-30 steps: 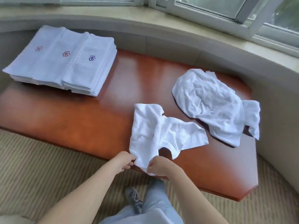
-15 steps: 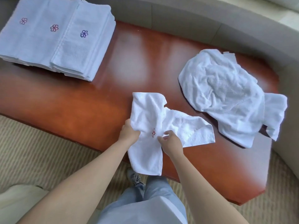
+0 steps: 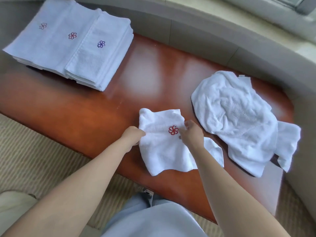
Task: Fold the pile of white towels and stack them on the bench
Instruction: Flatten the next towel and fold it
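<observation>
Here the left hand (image 3: 132, 136) and the right hand (image 3: 191, 132) each pinch a side of the small towel (image 3: 164, 146) at the bench's (image 3: 85, 120) near edge, between the folded stack (image 3: 71, 48) and the crumpled pile (image 3: 239, 120).

A hotel-like room: polished wooden bench (image 3: 89, 120) in a curved window bay, striped carpet (image 3: 34, 151) (monogrammed folded towels (image 3: 71, 47) stacked).

A second ago both hands pinched the small towel (image 3: 164, 142) at the bench's near edge. Now it lies spread wider on the bench (image 3: 95, 120), its red flower emblem (image 3: 173, 130) turned face up, the left hand (image 3: 132, 135) and right hand (image 3: 191, 132) gripping either side.
</observation>
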`<state>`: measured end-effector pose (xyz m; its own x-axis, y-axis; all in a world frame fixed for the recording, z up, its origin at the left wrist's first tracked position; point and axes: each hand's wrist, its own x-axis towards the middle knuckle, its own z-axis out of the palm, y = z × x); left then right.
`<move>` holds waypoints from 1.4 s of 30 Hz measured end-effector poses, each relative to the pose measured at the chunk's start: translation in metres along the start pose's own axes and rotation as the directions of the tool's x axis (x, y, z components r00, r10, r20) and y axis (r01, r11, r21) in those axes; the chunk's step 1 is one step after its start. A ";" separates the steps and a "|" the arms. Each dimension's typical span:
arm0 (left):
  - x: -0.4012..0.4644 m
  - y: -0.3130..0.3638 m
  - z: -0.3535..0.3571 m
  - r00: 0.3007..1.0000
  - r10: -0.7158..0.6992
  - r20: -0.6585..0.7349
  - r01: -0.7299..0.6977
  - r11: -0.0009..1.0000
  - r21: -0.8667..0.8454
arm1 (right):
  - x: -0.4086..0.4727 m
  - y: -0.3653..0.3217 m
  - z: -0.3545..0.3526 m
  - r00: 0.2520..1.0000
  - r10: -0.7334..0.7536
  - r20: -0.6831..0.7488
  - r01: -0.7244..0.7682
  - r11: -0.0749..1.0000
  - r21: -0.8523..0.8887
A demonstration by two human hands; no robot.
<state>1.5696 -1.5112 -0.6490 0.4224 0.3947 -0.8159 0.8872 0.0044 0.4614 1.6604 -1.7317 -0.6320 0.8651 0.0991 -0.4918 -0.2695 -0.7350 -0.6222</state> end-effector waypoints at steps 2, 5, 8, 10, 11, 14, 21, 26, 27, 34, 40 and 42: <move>-0.022 0.012 -0.013 0.995 -0.038 0.096 0.042 0.998 -0.038 | -0.005 -0.027 -0.011 0.994 -0.088 -0.059 0.088 0.996 -0.013; -0.066 0.031 -0.046 0.954 -0.025 0.297 0.018 1.000 0.024 | -0.018 -0.078 -0.030 0.945 -0.274 -0.179 0.260 0.961 -0.097; -0.110 0.049 -0.069 0.859 0.040 0.511 -0.084 0.994 0.063 | -0.035 -0.135 -0.047 0.847 -0.447 -0.289 0.423 0.895 -0.143; -0.132 0.058 -0.075 0.778 0.113 0.618 -0.162 0.987 0.023 | -0.044 -0.166 -0.055 0.755 -0.551 -0.355 0.545 0.829 -0.125; -0.138 0.061 -0.076 0.733 0.152 0.663 -0.184 0.983 -0.021 | -0.046 -0.177 -0.058 0.719 -0.595 -0.360 0.602 0.791 -0.105; -0.138 0.060 -0.072 0.734 0.238 0.636 -0.161 0.971 -0.178 | -0.037 -0.184 -0.059 0.745 -0.651 -0.145 0.652 0.757 -0.045; -0.082 0.010 -0.050 0.990 0.070 0.119 -0.043 0.975 -0.220 | -0.014 -0.069 -0.032 0.953 -0.295 0.067 0.300 0.950 -0.088; -0.043 -0.006 -0.034 0.994 -0.038 0.102 0.056 0.984 -0.172 | 0.003 0.004 -0.009 0.986 0.026 0.166 -0.022 0.999 -0.023; -0.033 -0.008 -0.030 0.995 -0.052 0.087 0.067 0.981 -0.182 | 0.009 0.015 -0.006 0.982 0.077 0.171 -0.077 0.997 -0.003; 0.031 -0.007 -0.011 0.986 -0.165 -0.021 0.146 0.918 -0.369 | 0.052 0.058 0.013 0.929 0.346 0.129 -0.360 0.926 0.111; 0.068 0.006 -0.006 0.964 -0.253 0.079 0.249 0.763 -0.597 | 0.071 0.061 0.030 0.883 0.385 0.270 -0.444 0.872 0.207; 0.073 0.009 -0.005 0.962 -0.252 0.104 0.263 0.752 -0.605 | 0.071 0.057 0.031 0.893 0.353 0.280 -0.419 0.878 0.230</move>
<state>1.6069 -1.4780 -0.7025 0.2019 0.2830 -0.9376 0.6653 0.6629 0.3434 1.6930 -1.7452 -0.7211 0.5585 0.0172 -0.8293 -0.6970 -0.5323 -0.4804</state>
